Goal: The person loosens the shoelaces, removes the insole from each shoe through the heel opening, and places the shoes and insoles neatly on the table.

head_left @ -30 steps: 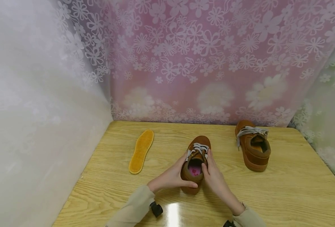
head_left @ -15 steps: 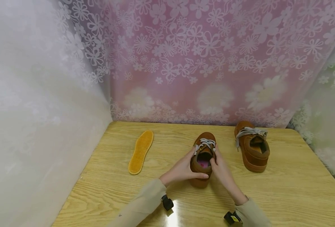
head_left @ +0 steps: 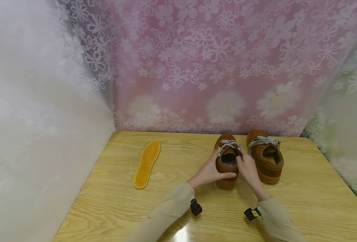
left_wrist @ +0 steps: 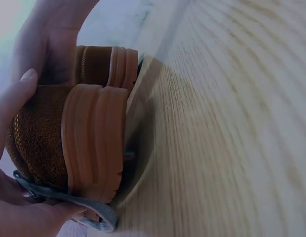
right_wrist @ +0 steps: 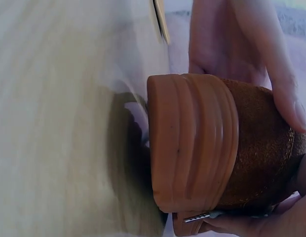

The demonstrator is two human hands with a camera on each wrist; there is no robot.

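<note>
Right of the frame's centre, the left hand [head_left: 211, 170] and right hand [head_left: 248, 168] both grip a shoe [head_left: 224, 167], toe toward the top; the right, between the pair, is nearer the other shoe [head_left: 262, 160].

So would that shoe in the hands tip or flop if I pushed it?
The held shoe probably won't tip easily, since its sole looks thick and flat. Its velvety upper might squish slightly, and the lace, bent in a loop, is probably floppy.
</note>
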